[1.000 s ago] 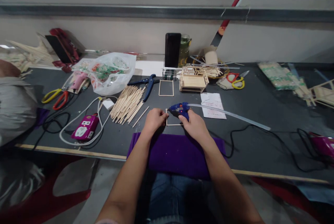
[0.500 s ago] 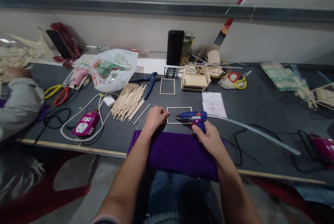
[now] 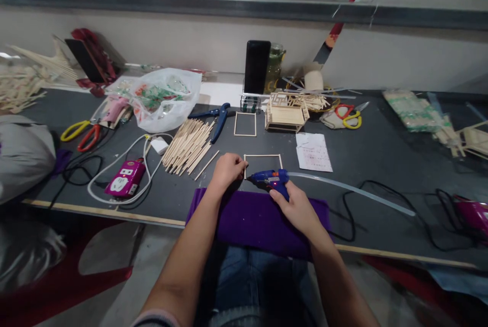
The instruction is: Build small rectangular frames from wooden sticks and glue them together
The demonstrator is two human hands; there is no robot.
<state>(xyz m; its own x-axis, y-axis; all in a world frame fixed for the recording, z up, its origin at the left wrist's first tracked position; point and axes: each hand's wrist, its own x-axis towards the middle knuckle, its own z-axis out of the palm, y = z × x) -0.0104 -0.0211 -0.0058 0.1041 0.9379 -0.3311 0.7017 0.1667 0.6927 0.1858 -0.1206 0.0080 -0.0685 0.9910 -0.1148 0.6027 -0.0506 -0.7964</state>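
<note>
My left hand (image 3: 226, 169) is curled, its fingertips pinching the left side of a small rectangular frame of thin wooden sticks (image 3: 263, 156) that lies flat on the dark table (image 3: 381, 154). My right hand (image 3: 295, 207) grips a blue hot glue gun (image 3: 269, 178) with a red light on. Its nozzle points left at the frame's lower left corner, close to my left fingers. A long clear glue stick (image 3: 351, 190) trails from the gun's back to the right. A purple cloth (image 3: 259, 220) lies under my wrists at the table's edge.
A pile of wooden sticks (image 3: 187, 146), a second stick frame (image 3: 245, 124), blue cutters (image 3: 218, 119), a small stick-built model (image 3: 285, 111), a paper slip (image 3: 313, 152), a phone (image 3: 256, 67), scissors (image 3: 82, 136), a pink power strip (image 3: 125, 178) and black cables (image 3: 400, 205) lie around. Another person's grey sleeve (image 3: 23, 156) is at left.
My right hand swung the glue gun out to the right of the frame, then brought it back left to the lower left corner. My left hand stayed on the frame.
</note>
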